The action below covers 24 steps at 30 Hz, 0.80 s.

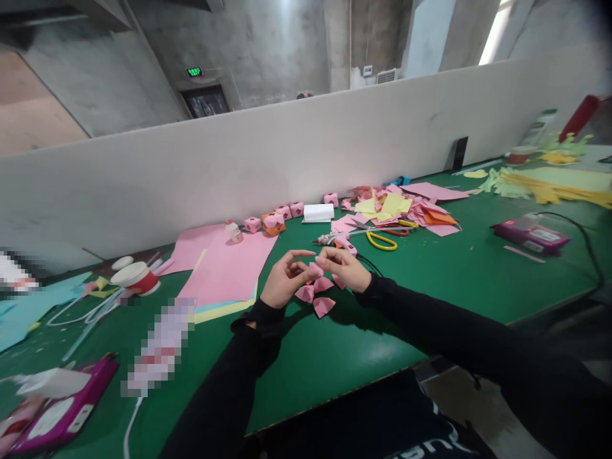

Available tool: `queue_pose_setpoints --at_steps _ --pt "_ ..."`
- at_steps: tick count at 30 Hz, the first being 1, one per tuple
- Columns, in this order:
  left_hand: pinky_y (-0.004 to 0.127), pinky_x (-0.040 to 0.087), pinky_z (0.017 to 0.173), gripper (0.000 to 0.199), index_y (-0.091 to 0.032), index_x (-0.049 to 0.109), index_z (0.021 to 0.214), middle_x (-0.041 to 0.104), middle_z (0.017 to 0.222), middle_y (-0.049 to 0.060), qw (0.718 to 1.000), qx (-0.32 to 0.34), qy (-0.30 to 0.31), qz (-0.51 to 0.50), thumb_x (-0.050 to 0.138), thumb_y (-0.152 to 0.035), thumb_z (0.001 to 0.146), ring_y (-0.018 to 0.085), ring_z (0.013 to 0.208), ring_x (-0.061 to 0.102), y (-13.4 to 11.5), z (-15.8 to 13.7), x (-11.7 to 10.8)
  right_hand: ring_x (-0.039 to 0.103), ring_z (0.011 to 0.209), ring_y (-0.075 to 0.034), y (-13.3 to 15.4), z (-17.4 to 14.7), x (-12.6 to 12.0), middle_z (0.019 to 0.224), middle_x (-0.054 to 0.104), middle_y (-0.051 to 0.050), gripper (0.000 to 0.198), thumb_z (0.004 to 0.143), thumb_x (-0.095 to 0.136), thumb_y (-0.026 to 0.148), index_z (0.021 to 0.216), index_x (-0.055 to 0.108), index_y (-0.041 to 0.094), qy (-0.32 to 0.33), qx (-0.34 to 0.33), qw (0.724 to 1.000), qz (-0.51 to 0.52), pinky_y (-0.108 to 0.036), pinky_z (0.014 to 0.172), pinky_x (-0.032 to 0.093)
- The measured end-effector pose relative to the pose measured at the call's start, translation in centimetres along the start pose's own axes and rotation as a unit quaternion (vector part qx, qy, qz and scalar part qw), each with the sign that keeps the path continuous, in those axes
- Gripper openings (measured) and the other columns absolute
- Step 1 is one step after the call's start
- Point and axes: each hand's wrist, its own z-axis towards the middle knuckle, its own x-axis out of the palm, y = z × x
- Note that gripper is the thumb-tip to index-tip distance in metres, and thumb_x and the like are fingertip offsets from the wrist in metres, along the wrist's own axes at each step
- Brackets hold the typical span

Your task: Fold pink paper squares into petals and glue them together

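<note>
Between the fingertips of my left hand (285,278) and my right hand (345,266) is a small folded pink paper piece (315,271). Both hands pinch it just above the green table. Right below them lie several more folded pink paper pieces (324,306), pointed at the corners. Behind my right hand rests a pink glue gun (343,242), its front part lying to the left. Yellow-handled scissors (381,241) lie beyond it, beside a second pair with red handles (396,231).
Pink paper sheets (234,268) lie to the left, with a small bottle (234,231) on them. Paper scraps (387,204) heap up by the white partition (287,153), near finished pink paper cubes (296,209). A paper cup (136,278) stands left; a purple box (531,236) with a cable sits right.
</note>
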Motion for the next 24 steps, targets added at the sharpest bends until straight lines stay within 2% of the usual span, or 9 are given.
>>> queue_pose_setpoints --at_steps 7,13,15,17,19,20,22,24 --pt "0.026 0.050 0.071 0.047 -0.015 0.056 0.106 0.065 0.072 0.000 1.000 0.013 0.003 0.012 0.076 -0.031 0.066 0.013 0.071 0.064 0.2 0.0 0.0 0.035 0.054 -0.009 -0.1 0.1 0.0 0.056 0.038 0.006 0.043 0.074 0.061 0.056 0.061 0.046 0.018 -0.031 -0.008 0.999 -0.002 -0.025 0.055 0.028" --pt "0.026 0.050 0.069 0.048 -0.016 0.053 0.101 0.057 0.060 -0.006 1.000 0.011 -0.002 0.015 0.077 -0.032 0.063 0.012 0.064 0.062 0.1 0.0 -0.1 0.037 0.055 -0.010 -1.2 0.0 0.1 0.057 0.040 0.005 0.045 0.076 0.056 0.059 0.060 0.044 0.018 -0.032 0.024 0.999 -0.024 -0.025 0.056 0.031" --pt "0.026 0.050 0.068 0.046 -0.016 0.053 0.100 0.056 0.059 -0.006 1.000 0.010 -0.002 0.019 0.077 -0.032 0.064 0.012 0.062 0.061 0.0 0.0 -0.2 0.042 0.059 -0.011 -1.6 0.1 0.1 0.062 0.045 0.003 0.040 0.080 0.052 0.056 0.065 0.047 0.018 -0.041 0.019 0.998 -0.044 -0.026 0.058 0.036" --pt "0.027 0.050 0.068 0.045 -0.016 0.053 0.100 0.058 0.062 -0.004 0.999 0.017 -0.017 0.026 0.076 -0.033 0.064 0.013 0.064 0.062 0.0 0.1 -0.4 0.050 0.071 -0.014 -1.2 0.2 0.3 0.078 0.054 -0.002 0.030 0.083 0.050 0.049 0.081 0.052 0.019 -0.075 -0.019 0.994 -0.076 -0.028 0.066 0.041" --pt "0.028 0.050 0.068 0.045 -0.016 0.054 0.101 0.060 0.066 -0.002 0.997 0.034 -0.056 0.043 0.074 -0.034 0.065 0.014 0.068 0.062 0.2 0.3 -1.0 0.053 0.088 -0.018 0.6 -0.3 0.7 0.097 0.056 -0.007 0.026 0.084 0.051 0.040 0.100 0.052 0.020 -0.118 -0.095 0.980 -0.125 -0.033 0.076 0.044" --pt "0.028 0.050 0.070 0.045 -0.016 0.054 0.102 0.061 0.068 -0.001 0.994 0.044 -0.082 0.057 0.074 -0.035 0.066 0.015 0.070 0.062 0.4 0.5 -1.3 0.054 0.093 -0.020 2.1 -0.9 1.1 0.100 0.057 -0.008 0.024 0.084 0.050 0.037 0.102 0.053 0.020 -0.119 -0.143 0.970 -0.153 -0.035 0.079 0.044" --pt "0.030 0.049 0.070 0.041 -0.016 0.056 0.100 0.062 0.070 0.001 0.980 0.058 -0.150 0.115 0.072 -0.037 0.068 0.016 0.072 0.062 1.0 0.8 -2.1 0.056 0.091 -0.020 5.6 -2.9 2.0 0.095 0.060 -0.007 0.016 0.081 0.051 0.030 0.096 0.055 0.024 -0.078 -0.237 0.948 -0.196 -0.038 0.082 0.044" --pt "0.032 0.049 0.073 0.036 -0.017 0.059 0.099 0.063 0.073 0.002 0.953 0.066 -0.209 0.209 0.069 -0.038 0.071 0.017 0.074 0.062 1.6 1.0 -2.8 0.057 0.086 -0.022 9.0 -5.9 3.0 0.081 0.062 -0.004 0.010 0.075 0.057 0.030 0.085 0.058 0.029 -0.015 -0.278 0.936 -0.214 -0.039 0.079 0.045"
